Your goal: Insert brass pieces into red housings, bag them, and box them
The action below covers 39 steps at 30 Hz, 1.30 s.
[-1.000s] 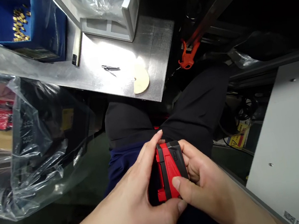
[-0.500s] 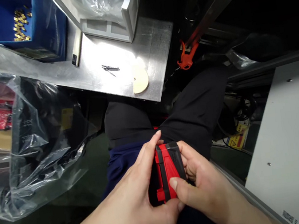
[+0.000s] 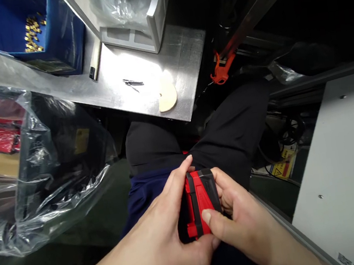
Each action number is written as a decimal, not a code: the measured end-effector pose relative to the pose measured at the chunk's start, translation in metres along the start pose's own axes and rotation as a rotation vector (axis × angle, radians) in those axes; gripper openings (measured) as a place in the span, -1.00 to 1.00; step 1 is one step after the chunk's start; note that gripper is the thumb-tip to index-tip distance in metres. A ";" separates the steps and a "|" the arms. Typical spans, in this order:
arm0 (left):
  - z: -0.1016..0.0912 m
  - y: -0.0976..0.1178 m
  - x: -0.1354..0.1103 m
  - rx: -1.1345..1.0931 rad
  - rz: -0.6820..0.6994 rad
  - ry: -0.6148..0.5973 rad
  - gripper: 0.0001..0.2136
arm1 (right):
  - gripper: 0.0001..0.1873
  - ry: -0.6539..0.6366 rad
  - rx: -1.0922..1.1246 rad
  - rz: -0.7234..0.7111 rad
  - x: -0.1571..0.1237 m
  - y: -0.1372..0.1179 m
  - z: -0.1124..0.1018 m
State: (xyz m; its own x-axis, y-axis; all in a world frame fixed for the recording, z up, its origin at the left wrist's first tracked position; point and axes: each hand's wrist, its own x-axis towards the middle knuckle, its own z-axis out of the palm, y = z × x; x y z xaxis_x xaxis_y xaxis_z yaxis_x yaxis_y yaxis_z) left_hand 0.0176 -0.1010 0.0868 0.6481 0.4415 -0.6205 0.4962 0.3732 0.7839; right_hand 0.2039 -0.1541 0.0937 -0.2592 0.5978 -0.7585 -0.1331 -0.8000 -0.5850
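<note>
Both my hands hold a small red and black plastic block (image 3: 200, 199) over my lap. My left hand (image 3: 163, 230) wraps round its left side, fingertips on the top edge and thumb under its lower end. My right hand (image 3: 240, 219) grips the right side, the thumb pressed on the red face. Its underside is hidden by my fingers.
A metal table (image 3: 174, 59) lies ahead with tweezers (image 3: 133, 83), a pale half-disc (image 3: 167, 96), a white pen-like stick (image 3: 96, 60), a blue bin of brass parts (image 3: 63, 34) and a grey rack (image 3: 138, 33). A crinkled plastic bag (image 3: 38, 168) sits left, a white panel (image 3: 347, 162) right, an orange clamp (image 3: 221, 70) beyond.
My hands and the block stay almost still; my right thumb shifts slightly on the red face. The view has drifted a little, so the table items sit slightly further right.
</note>
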 end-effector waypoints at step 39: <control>-0.030 -0.058 0.040 -0.987 0.059 0.616 -0.63 | -0.67 0.117 -0.737 -0.503 0.090 0.014 0.007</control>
State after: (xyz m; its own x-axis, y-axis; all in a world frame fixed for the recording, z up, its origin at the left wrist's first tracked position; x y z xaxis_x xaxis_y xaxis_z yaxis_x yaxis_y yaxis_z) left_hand -0.0031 -0.0807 0.0156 0.1304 0.7001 -0.7020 -0.3664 0.6919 0.6221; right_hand 0.1721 -0.1118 0.0186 -0.2310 0.9022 -0.3642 0.4532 -0.2315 -0.8608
